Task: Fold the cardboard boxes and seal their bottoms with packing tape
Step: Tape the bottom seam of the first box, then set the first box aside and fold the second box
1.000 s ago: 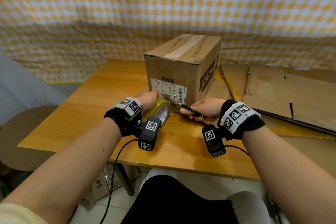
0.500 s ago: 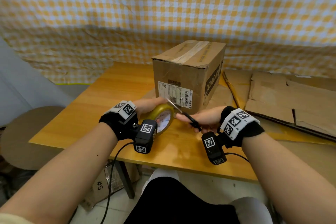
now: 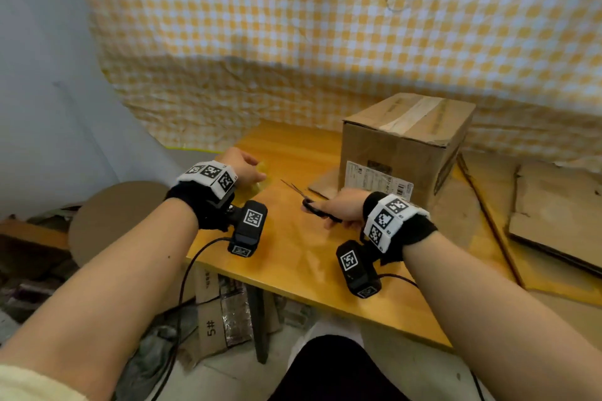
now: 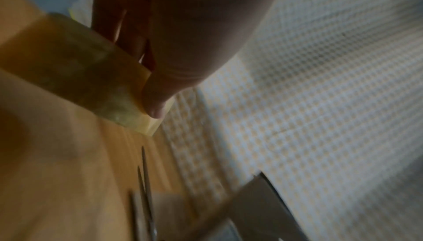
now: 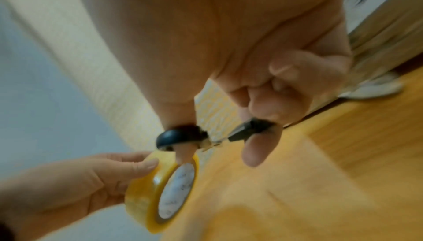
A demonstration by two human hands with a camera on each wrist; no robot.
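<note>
A folded cardboard box [image 3: 404,146] stands on the wooden table [image 3: 293,257], a strip of tape along its top and a shipping label on its near side. My left hand [image 3: 244,166] grips a roll of yellow packing tape [image 5: 160,190] standing on edge at the table's left side; the roll [image 4: 91,74] is held between thumb and fingers. My right hand [image 3: 342,210] holds black-handled scissors [image 3: 312,203], thumb and fingers through the loops [image 5: 176,136], blades pointing left toward the roll. The scissors lie low over the table, just left of the box.
Flattened cardboard sheets [image 3: 547,205] lie on the table's right part. A yellow checked cloth [image 3: 325,42] hangs behind. Under the table's left edge sit a round brown stool [image 3: 110,215] and cardboard scraps marked 5# [image 3: 211,325]. Wrist camera cables hang off the near edge.
My left hand carried the tape roll leftward, away from the box and the scissors. My right hand with the scissors stayed near the box's front corner. My head turned left.
</note>
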